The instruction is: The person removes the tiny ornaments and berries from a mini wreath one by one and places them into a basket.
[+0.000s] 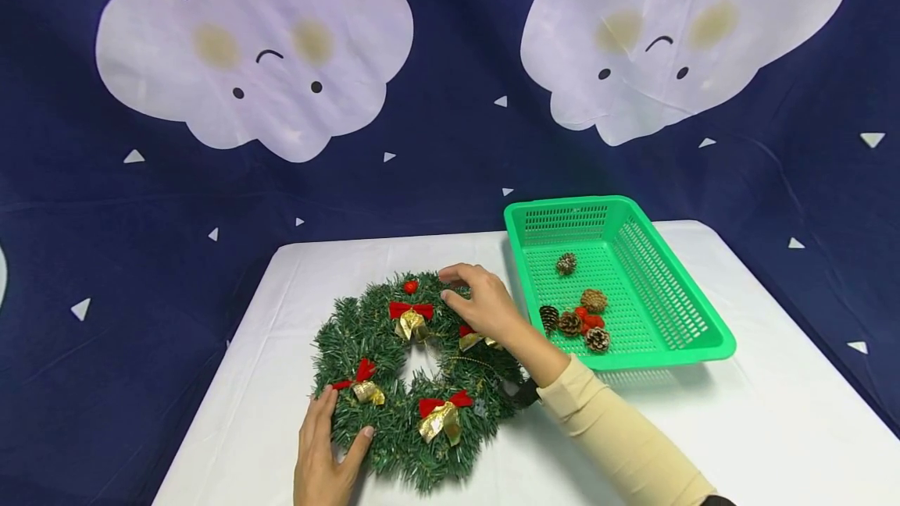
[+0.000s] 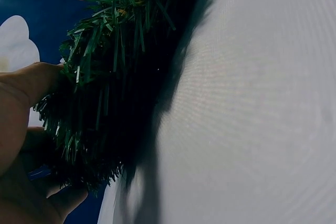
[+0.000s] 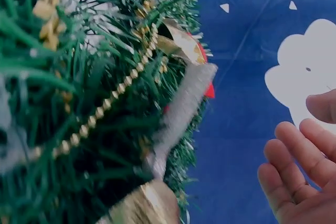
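Note:
A green tinsel wreath (image 1: 341, 338) lies on the white table, decorated with red bows and gold bells such as the one at the front (image 1: 441, 420). A small red ball (image 1: 410, 286) sits at its far edge. My left hand (image 1: 325, 447) holds the wreath's near left rim, thumb and fingers spread around the greenery (image 2: 105, 93). Over the far right part of the wreath hovers my right hand (image 1: 481, 301), its fingers loosely bent and nothing between them. In the right wrist view, a gold bead string (image 3: 100, 114) crosses the greenery, apart from the right fingers (image 3: 302, 156).
A green plastic basket (image 1: 675, 272) stands right of the wreath, holding several pinecones (image 1: 594, 301) and red balls (image 1: 589, 321). Behind the white table (image 1: 281, 311) hangs a dark blue cloth (image 1: 450, 178) with clouds and triangles.

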A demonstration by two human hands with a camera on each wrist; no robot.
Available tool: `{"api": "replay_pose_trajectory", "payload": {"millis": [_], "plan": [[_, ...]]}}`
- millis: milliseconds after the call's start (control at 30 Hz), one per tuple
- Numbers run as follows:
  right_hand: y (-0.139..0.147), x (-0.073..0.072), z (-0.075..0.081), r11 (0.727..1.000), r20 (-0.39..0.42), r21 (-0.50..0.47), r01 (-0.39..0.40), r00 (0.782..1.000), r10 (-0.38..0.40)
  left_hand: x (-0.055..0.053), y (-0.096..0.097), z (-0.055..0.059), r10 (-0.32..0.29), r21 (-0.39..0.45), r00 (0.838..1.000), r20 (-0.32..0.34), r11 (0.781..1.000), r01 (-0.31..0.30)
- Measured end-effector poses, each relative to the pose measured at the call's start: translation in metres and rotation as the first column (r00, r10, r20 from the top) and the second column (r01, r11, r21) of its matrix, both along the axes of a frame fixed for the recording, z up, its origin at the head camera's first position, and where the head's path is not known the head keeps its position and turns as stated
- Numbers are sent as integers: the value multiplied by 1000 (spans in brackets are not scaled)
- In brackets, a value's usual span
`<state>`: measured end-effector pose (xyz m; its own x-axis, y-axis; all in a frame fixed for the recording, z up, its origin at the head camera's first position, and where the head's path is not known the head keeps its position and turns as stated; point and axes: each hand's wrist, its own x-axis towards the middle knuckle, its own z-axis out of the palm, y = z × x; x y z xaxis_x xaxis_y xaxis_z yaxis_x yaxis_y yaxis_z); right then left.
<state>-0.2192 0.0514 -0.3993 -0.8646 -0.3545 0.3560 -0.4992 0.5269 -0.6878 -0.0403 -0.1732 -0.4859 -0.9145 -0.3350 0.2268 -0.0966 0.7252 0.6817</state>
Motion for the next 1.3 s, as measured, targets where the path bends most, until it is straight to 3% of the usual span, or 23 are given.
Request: {"api": "replay_pose_trajectory", "payload": {"millis": [300,567,1300], "plan": [[-12,-3,-7,1000,34,5,-2,999,2,0,0,0,5,0,1000,21,1000,-5],[-22,-11,-4,1000,51,27,10,999,-11,0,-1,0,9,3,999,35,1000,-10],[-45,-40,-9,988,130,147,-39,991,19,0,-1,-1,-4,-9,1000,-22,1000,4]]}}
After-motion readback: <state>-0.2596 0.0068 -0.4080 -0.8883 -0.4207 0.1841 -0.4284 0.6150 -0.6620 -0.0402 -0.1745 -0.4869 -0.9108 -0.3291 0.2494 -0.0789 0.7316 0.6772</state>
